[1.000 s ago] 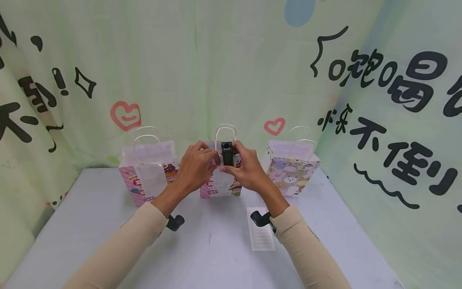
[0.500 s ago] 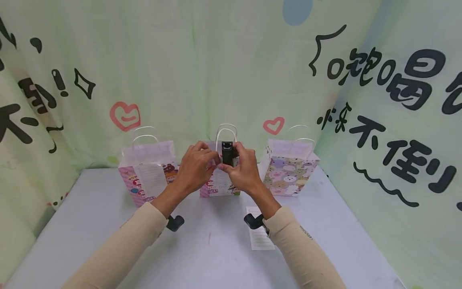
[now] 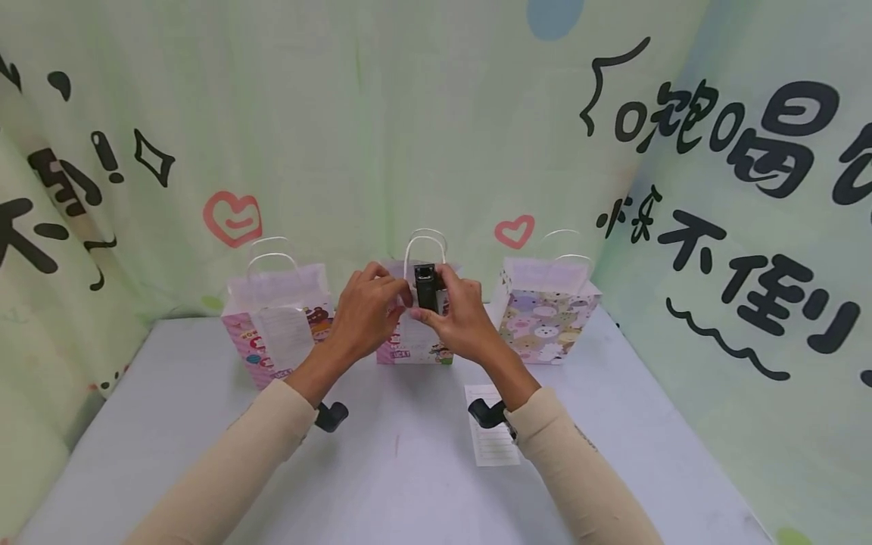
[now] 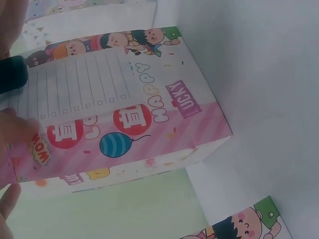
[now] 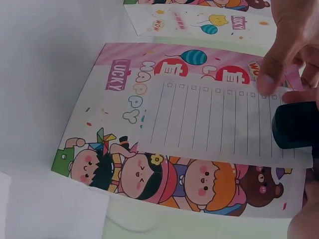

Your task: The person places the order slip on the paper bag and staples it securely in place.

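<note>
At the middle gift bag point(image 3: 402, 353), both hands meet at the top edge. My right hand point(image 3: 459, 318) grips a small black stapler point(image 3: 425, 286), held upright over the bag's rim. With its thumb and fingers, my left hand point(image 3: 371, 310) pinches a lined checklist sheet point(image 5: 214, 119) against the pink bag. In the right wrist view, the left thumb point(image 5: 269, 79) lies on the sheet's edge, and the stapler's rounded end overlaps the paper. The sheet lies flat over the bag's printed front. The stapler's other jaw is hidden.
To the left stands a pink gift bag point(image 3: 248, 344) with a lined sheet point(image 3: 286, 337) on its front. An animal-print bag point(image 3: 545, 329) stands at the right. Another lined sheet point(image 3: 493, 446) lies on the white table point(image 3: 402, 469) beneath the right wrist. A printed curtain point(image 3: 327, 136) hangs behind.
My right hand has shifted slightly left, its thumb now nearer the left fingers. The stapler stays at the bag's rim, and the left hand keeps its pinch. The head view has tilted a little.
</note>
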The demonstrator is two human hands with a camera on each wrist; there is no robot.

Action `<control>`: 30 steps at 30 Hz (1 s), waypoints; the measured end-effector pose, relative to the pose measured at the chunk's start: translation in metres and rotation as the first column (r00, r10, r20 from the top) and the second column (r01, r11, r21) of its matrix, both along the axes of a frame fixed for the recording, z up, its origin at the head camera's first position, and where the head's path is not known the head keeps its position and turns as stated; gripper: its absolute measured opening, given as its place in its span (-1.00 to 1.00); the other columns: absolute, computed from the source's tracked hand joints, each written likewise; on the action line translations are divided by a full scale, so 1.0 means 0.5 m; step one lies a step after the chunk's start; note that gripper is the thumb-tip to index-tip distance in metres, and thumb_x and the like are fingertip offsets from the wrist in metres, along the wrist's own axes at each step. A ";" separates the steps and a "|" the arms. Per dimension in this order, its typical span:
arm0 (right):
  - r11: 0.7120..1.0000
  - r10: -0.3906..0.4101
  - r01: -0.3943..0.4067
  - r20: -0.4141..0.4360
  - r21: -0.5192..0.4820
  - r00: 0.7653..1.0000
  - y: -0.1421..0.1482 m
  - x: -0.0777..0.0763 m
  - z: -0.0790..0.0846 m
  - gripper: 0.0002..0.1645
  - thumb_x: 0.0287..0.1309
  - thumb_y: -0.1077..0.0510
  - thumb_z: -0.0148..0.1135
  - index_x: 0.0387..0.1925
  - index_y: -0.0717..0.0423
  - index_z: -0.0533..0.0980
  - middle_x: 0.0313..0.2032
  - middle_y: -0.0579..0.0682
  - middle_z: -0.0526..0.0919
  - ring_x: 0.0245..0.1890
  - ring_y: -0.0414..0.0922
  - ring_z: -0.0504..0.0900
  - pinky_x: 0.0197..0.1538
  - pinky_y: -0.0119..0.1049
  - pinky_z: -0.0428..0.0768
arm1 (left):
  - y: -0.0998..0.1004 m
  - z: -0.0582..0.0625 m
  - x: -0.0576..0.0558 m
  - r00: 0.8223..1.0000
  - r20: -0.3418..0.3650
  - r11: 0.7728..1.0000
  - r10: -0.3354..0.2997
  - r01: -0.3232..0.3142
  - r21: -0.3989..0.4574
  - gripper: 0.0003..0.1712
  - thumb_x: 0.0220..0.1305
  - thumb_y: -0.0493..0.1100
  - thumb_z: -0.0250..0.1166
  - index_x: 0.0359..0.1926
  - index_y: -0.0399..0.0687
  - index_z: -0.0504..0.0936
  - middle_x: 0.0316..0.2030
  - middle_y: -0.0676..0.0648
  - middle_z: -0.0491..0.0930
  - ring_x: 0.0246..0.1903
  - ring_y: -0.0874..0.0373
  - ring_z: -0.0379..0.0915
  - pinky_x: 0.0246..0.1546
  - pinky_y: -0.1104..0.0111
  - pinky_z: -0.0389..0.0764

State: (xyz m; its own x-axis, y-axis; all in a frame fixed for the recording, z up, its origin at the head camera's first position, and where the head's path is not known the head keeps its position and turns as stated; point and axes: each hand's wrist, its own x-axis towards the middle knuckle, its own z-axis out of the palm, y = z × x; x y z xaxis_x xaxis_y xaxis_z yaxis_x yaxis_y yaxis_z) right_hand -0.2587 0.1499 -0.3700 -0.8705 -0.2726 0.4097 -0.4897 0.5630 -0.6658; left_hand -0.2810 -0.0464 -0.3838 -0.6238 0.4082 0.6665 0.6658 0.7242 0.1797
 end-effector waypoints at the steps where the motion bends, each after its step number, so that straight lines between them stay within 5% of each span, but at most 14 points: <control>1: 1.000 0.003 -0.003 0.006 -0.001 1.000 0.001 0.000 0.002 -0.27 0.28 0.09 0.51 0.37 0.09 0.37 0.14 0.14 0.68 0.23 0.11 0.52 0.25 0.08 0.65 | 0.000 0.000 0.000 1.000 0.000 1.000 -0.004 0.004 0.000 -0.89 0.25 -0.22 0.55 -0.20 -0.01 0.82 -0.28 -0.04 0.84 -0.06 0.03 0.50 -0.03 0.17 0.54; 8: 0.999 0.033 -0.031 0.083 -0.025 0.996 -0.002 0.003 0.023 -0.24 0.34 0.04 0.45 0.43 0.08 0.32 0.27 0.16 0.65 0.34 0.15 0.60 0.29 0.12 0.66 | -0.001 -0.001 0.003 1.000 -0.008 1.000 0.014 -0.015 -0.014 -0.81 0.24 -0.22 0.56 -0.12 -0.05 0.83 -0.25 -0.06 0.84 -0.06 0.03 0.51 -0.02 0.17 0.55; 14: 0.989 0.015 0.008 0.154 -0.145 0.988 -0.005 -0.001 0.040 -0.28 0.36 -0.01 0.44 0.40 0.07 0.33 0.20 0.12 0.68 0.26 0.11 0.64 0.27 0.09 0.68 | -0.001 -0.002 0.006 1.000 -0.010 1.000 0.008 -0.008 -0.008 -0.81 0.25 -0.22 0.55 -0.11 -0.05 0.84 -0.23 -0.06 0.85 -0.06 0.03 0.52 0.01 0.18 0.57; 21: 0.938 0.029 0.021 0.138 -0.347 0.990 0.009 0.000 0.035 -0.33 0.40 0.07 0.38 0.43 0.05 0.33 0.26 0.07 0.67 0.35 0.04 0.60 0.35 0.03 0.63 | 0.002 -0.006 0.004 1.000 0.000 1.000 -0.009 0.009 0.008 -0.90 0.23 -0.26 0.55 -0.27 0.02 0.79 -0.24 -0.06 0.85 -0.09 0.03 0.51 -0.02 0.18 0.55; 30: 0.872 0.057 -0.021 0.059 -0.489 0.997 0.033 0.008 0.045 -0.35 0.40 0.18 0.34 0.41 0.15 0.33 0.30 0.15 0.65 0.29 0.03 0.62 0.23 -0.34 0.68 | -0.001 -0.003 0.006 1.000 0.011 1.000 -0.007 0.006 0.025 -0.90 0.23 -0.23 0.56 -0.28 0.05 0.79 -0.22 -0.03 0.85 -0.07 0.05 0.52 0.03 0.17 0.57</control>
